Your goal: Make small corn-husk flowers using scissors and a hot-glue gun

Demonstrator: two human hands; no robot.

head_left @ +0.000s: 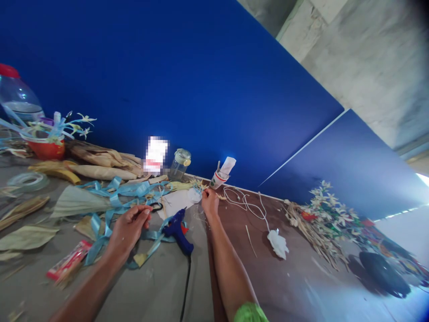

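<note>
My left hand [129, 226] hovers over the left part of the table with thumb and fingertips pinched together; what they hold, if anything, is too small to tell. Just beyond its fingertips is a black loop [156, 206], perhaps a scissor handle. A blue glue gun [179, 231] lies between my two arms, its cord running toward me. My right hand [210, 203] reaches further forward, its fingers closed beside small pale flower pieces [198, 184] and a bluish-white bundle [192, 195]. Whatever is in its fingers is hidden. Light-blue ribbon [115, 197] lies tangled beyond my left hand.
A cup with paper [219, 179], a lidded jar [180, 163] and dried husks [100, 156] stand or lie along the blue partition [201, 80]. A red pot [47, 147] and bottle [22, 96] are left. White cable [248, 203], crumpled tissue [277, 244] and white flowers [330, 203] lie right.
</note>
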